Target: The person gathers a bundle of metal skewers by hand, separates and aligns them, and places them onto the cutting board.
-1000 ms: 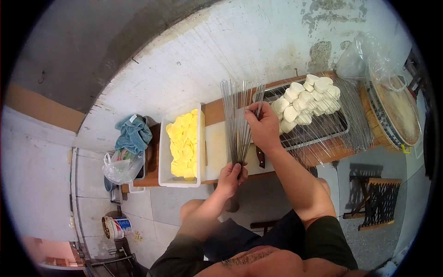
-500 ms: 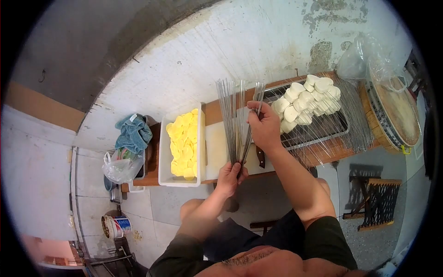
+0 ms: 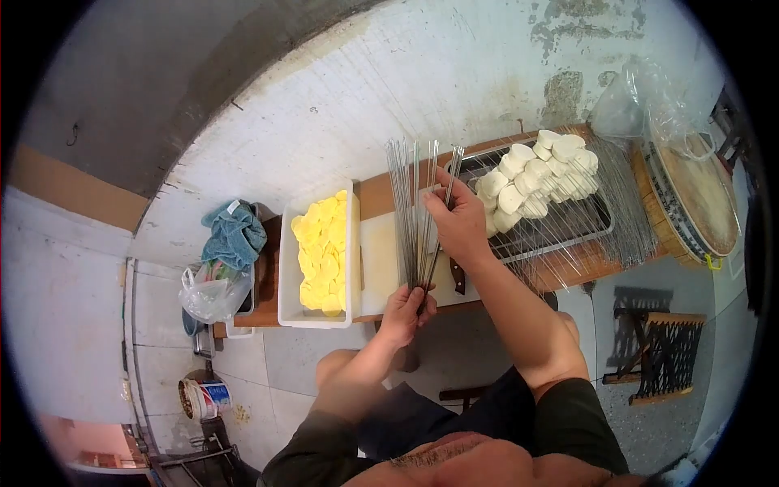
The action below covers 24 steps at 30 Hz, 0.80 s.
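A fanned bundle of thin metal skewers (image 3: 412, 219) stands up from my left hand (image 3: 409, 312), whose fingers are wrapped round its lower end. My right hand (image 3: 460, 217) pinches some of the skewers on the right side of the fan, higher up. Behind the bundle lies a pale cutting board (image 3: 379, 260). A brown knife handle (image 3: 459, 277) shows just below my right hand. Right of that hand, skewered white round pieces (image 3: 535, 178) are heaped on a metal tray (image 3: 602, 234).
A white bin (image 3: 354, 280) of yellow slices (image 3: 321, 256) stands left of the board. Farther left are a blue cloth (image 3: 234, 235) and a plastic bag (image 3: 215, 294). Loose skewers (image 3: 633, 215) and a round wooden drum-like object (image 3: 690, 203) are at the right.
My right hand has moved slightly left and down among the skewers, and the fan has split into different clusters. My left hand keeps its hold at the bottom.
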Each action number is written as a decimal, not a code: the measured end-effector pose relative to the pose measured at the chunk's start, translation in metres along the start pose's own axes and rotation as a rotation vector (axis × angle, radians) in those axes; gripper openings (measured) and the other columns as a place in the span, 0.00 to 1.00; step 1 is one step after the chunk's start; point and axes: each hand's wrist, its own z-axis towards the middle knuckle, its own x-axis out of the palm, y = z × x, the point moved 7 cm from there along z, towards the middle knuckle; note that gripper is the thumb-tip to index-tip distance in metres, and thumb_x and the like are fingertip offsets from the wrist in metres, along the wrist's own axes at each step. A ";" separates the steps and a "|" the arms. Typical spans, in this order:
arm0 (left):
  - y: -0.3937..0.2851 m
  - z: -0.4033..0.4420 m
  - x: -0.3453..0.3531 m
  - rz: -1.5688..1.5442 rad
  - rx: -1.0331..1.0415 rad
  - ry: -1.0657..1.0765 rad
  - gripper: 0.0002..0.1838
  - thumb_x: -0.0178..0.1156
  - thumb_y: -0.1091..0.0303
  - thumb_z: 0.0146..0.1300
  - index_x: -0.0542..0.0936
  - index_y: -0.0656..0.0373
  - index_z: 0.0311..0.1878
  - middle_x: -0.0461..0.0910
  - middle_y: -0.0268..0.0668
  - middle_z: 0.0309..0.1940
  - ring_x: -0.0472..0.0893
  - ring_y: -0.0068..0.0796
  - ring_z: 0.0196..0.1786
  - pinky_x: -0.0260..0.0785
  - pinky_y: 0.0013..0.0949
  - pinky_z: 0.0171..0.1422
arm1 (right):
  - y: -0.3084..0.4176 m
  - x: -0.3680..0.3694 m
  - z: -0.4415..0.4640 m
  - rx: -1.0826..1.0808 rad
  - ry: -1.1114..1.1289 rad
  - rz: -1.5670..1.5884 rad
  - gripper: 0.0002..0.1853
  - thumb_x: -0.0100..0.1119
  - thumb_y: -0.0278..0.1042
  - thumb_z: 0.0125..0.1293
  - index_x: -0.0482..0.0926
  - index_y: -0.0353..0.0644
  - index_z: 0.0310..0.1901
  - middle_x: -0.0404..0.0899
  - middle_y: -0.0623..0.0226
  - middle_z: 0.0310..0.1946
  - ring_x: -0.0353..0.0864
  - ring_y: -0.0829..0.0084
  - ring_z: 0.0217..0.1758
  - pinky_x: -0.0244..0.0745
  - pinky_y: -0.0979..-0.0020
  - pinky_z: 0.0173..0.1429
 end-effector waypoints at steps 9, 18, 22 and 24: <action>0.001 0.001 -0.001 0.027 0.005 0.019 0.16 0.43 0.61 0.73 0.71 0.63 0.51 0.70 0.31 0.21 0.66 0.20 0.21 0.57 0.22 0.24 | -0.010 -0.003 0.004 0.017 -0.055 0.092 0.08 0.60 0.30 0.62 0.76 0.37 0.40 0.75 0.76 0.27 0.70 0.86 0.30 0.68 0.80 0.37; -0.001 0.000 0.003 0.086 -0.005 0.064 0.18 0.41 0.60 0.74 0.71 0.65 0.54 0.70 0.32 0.22 0.67 0.21 0.21 0.58 0.23 0.24 | -0.011 -0.003 0.005 -0.040 -0.050 0.118 0.07 0.62 0.30 0.60 0.74 0.39 0.34 0.77 0.73 0.27 0.71 0.84 0.29 0.68 0.79 0.36; -0.002 0.000 0.002 0.097 0.028 0.059 0.18 0.41 0.60 0.74 0.71 0.65 0.53 0.70 0.32 0.22 0.66 0.20 0.21 0.58 0.23 0.24 | -0.013 -0.004 0.005 -0.023 -0.024 0.131 0.06 0.60 0.30 0.61 0.74 0.38 0.34 0.77 0.72 0.26 0.74 0.83 0.29 0.69 0.78 0.36; -0.005 -0.001 0.004 0.098 0.020 0.055 0.18 0.40 0.60 0.73 0.71 0.65 0.54 0.70 0.32 0.22 0.66 0.20 0.21 0.58 0.23 0.23 | -0.010 -0.005 0.005 -0.019 -0.048 0.110 0.06 0.60 0.30 0.61 0.74 0.38 0.34 0.77 0.72 0.26 0.75 0.82 0.28 0.70 0.78 0.35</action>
